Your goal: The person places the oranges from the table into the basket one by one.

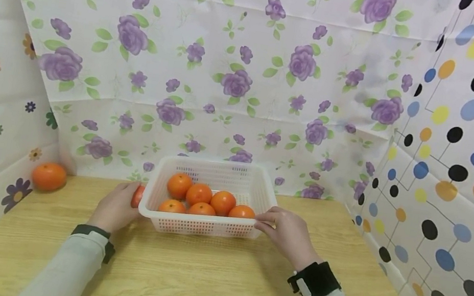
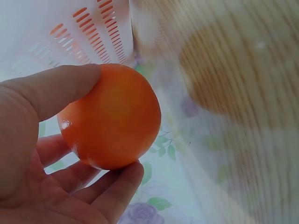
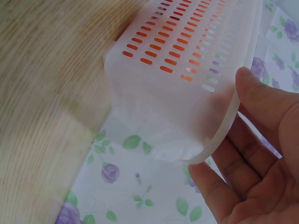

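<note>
A white perforated plastic basket [image 1: 209,221] holds several oranges [image 1: 199,195], most of them toward its front and left. At its left end my left hand [image 1: 117,206] holds a single orange [image 2: 112,116] between the thumb and the other fingers, outside the basket wall. In the left wrist view the slotted basket side is right behind that orange. My right hand [image 1: 290,234] grips the basket's rim at the front right corner. The right wrist view shows the thumb on one side of the rim [image 3: 229,119] and the fingers curled under the corner.
Another orange [image 1: 49,176] lies at the far left of the wooden table [image 1: 197,281], against the left cloth. Flowered cloth [image 1: 231,64] hangs behind the basket, and dotted cloth [image 1: 451,203] walls off the right side.
</note>
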### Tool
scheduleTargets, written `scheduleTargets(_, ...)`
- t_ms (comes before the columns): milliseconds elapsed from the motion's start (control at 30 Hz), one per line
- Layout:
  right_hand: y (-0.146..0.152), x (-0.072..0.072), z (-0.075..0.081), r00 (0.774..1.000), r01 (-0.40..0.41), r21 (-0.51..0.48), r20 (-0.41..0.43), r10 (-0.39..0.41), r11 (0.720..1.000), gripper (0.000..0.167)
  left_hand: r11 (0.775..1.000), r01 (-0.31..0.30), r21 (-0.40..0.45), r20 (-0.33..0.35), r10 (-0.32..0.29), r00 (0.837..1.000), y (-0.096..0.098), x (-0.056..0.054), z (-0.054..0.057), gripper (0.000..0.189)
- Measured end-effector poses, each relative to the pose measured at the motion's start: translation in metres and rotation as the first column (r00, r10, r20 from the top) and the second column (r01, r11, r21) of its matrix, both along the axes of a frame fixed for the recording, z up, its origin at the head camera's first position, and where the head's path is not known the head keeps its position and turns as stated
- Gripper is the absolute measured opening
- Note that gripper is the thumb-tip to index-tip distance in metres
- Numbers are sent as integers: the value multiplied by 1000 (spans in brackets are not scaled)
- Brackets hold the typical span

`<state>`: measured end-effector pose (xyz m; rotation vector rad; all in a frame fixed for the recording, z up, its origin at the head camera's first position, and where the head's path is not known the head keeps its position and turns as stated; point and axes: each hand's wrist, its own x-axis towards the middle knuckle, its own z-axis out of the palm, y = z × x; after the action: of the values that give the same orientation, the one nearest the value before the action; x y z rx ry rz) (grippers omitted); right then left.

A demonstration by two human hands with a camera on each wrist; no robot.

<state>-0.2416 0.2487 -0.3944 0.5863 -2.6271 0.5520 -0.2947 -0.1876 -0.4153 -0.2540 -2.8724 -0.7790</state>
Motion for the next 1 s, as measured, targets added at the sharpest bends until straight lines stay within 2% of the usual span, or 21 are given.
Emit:
scheduleTargets(500,-1,0,1,1000,13,0,23,-13,1000,18,998,-59,2,4,59,998,-4,0,5,86)
scheduleTargets(1000,1,0,-2,999,-7,6,-31,7,1000,17,997,-75,15,-17,76,997,-3,1,5,85)
